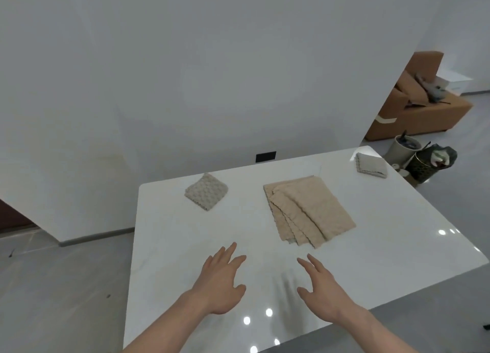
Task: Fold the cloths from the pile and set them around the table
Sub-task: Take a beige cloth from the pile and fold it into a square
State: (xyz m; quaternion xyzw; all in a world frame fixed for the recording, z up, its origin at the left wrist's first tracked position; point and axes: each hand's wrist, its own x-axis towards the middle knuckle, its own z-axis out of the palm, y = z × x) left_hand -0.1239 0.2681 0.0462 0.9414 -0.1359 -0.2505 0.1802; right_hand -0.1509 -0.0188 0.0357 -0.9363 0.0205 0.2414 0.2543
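1. Two folded cloths lie apart on your white worktop (384, 220), and one pile waits between them, nearer to you.
2. One folded cloth (206, 191), pale grey-beige with a bumpy weave, sits at about 11 o'clock from your hands, near the far left corner, turned like a diamond.
3. One grey folded cloth (370, 165) sits at about 1 o'clock, close to the far right corner of the worktop, well apart from everything else.
4. One pile of cloths (307, 210) lies at about 12 to 1 o'clock, just beyond your right hand. It is beige, quilted in look, with scalloped edges; about four layers show, fanned so each wavy edge peeks out on the left and near sides. A sliver of a paler cloth shows at its near corner.
5. Two hands are in view, both held out over the bare worktop at 6 o'clock, palms down, forearms reaching in from the bottom edge.
6. Your left hand (220, 281) has its fingers straight and slightly spread, thumb out toward the right, holding nothing.
7. Your right hand (323, 286) mirrors it: fingers extended toward the pile, thumb out to the left, gripping nothing. Whether either palm touches the surface cannot be told.
8. Beyond the worktop at 2 o'clock stand a brown sofa (413, 113) and two round bins (408, 153) on the floor.
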